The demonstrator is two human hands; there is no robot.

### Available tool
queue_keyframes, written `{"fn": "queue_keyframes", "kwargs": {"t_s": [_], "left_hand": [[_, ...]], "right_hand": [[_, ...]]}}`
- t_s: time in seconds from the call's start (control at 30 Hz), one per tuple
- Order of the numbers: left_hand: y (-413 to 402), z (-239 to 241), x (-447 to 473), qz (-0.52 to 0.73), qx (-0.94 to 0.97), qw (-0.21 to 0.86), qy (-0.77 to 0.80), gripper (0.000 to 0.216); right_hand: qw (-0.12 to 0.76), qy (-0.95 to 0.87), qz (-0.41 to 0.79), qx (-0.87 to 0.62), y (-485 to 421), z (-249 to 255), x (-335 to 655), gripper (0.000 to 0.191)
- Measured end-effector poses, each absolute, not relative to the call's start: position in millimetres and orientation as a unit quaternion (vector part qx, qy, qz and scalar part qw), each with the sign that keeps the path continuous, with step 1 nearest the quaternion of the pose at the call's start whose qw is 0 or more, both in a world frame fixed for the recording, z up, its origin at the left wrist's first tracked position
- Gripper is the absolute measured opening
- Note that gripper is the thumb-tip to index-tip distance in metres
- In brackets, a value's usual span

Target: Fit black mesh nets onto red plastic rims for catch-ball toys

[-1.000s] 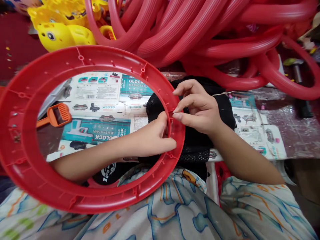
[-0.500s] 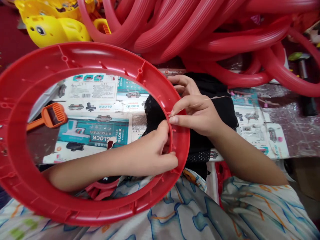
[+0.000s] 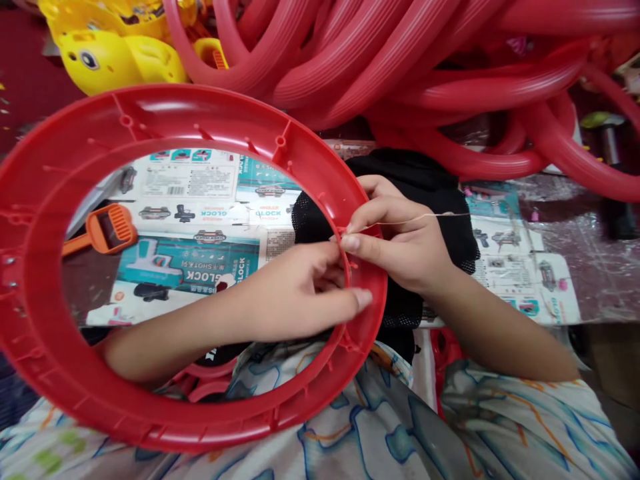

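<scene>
A large red plastic ring (image 3: 200,110) with small pegs and ribs along its inner channel is tilted toward me over my lap. My left hand (image 3: 300,287) reaches through its opening and grips the right side; the thumb lies on the ring, and the fingertips are partly hidden behind the inner rim. My right hand (image 3: 400,243) pinches a thin pale thread (image 3: 425,217) at one of the pegs, finger and thumb closed together. The thread's loose end trails right across a black cloth with mesh edges (image 3: 425,170), which lies behind and under the ring.
Flattened printed cardboard (image 3: 195,263) covers the table. An orange toy shovel (image 3: 107,230) lies on it at left. Thick red tubes (image 3: 350,73) are heaped along the back, beside yellow toy shells (image 3: 120,63). A dark-handled tool (image 3: 610,143) is at far right.
My left hand has shifted slightly, its thumb lifting and stretching right over the rim. The right fingers have drawn closer together at the peg. The ring has moved a little to the right.
</scene>
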State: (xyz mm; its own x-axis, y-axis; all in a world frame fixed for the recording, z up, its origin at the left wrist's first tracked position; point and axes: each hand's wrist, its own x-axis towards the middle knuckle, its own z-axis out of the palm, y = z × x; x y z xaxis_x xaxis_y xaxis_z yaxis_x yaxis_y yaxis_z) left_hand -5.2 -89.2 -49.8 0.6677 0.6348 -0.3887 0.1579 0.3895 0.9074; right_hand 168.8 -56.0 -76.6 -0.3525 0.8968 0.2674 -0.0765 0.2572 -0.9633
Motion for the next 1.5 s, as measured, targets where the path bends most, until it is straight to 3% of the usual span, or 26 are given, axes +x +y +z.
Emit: {"fn": "queue_keyframes", "kwargs": {"t_s": [0.13, 0.43, 0.73, 1.0, 1.5], "left_hand": [[-85.6, -50.8, -1.1, 0.181, 0.574, 0.673, 0.430, 0.028], [-89.1, -51.2, 5.9, 0.199, 0.649, 0.563, 0.470, 0.029], [-93.2, -60.6, 13.5, 0.215, 0.549, 0.667, 0.456, 0.014], [-93.4, -58.6, 13.8, 0.169, 0.572, 0.657, 0.461, 0.006], [-91.5, -54.4, 20.9, 0.127, 0.587, 0.660, 0.451, 0.008]], "right_hand": [[0.474, -0.660, 0.486, -0.322, -56.5, -76.3, 169.9, 0.011], [0.471, -0.659, 0.484, -0.330, -54.3, -77.3, 171.6, 0.010], [0.498, -0.691, 0.398, -0.341, -48.4, -82.0, 175.7, 0.014], [0.478, -0.738, 0.363, -0.307, -38.4, -82.4, 180.8, 0.011], [0.444, -0.732, 0.423, -0.297, -30.4, -76.3, 185.6, 0.017]]}}
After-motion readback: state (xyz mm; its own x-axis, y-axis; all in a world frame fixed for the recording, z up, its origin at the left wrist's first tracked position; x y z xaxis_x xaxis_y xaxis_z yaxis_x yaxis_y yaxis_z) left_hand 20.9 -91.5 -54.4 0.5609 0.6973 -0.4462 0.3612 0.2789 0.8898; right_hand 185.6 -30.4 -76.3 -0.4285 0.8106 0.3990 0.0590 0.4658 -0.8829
